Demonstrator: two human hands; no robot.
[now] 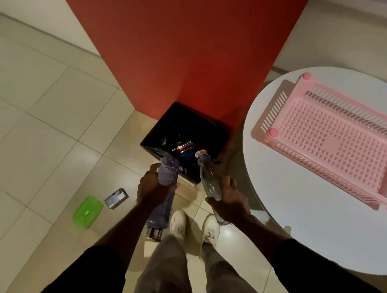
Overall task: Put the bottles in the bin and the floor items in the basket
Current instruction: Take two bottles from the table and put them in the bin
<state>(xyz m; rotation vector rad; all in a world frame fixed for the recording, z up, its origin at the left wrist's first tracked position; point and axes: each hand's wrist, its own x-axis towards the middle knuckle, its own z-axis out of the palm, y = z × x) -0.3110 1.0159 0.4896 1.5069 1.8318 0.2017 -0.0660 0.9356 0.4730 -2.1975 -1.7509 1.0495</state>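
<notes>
My left hand (151, 189) grips a purple-tinted clear bottle (167, 173) held cap down, its metal cap near my shoe. My right hand (230, 199) grips a clear bottle (207, 179) with a silver cap pointing up toward the bin. Both bottles hang just in front of the black square bin (156, 137), which stands against a red wall and holds something shiny. A green lidded box (87, 212) and a small grey box (116, 198) lie on the tiled floor to my left. The pink slotted basket (336, 143) lies on the white round table.
The white round table (316, 240) fills the right side, close to my right arm. The red wall (194, 45) rises behind the bin. My two white shoes stand on the beige tiles below the hands.
</notes>
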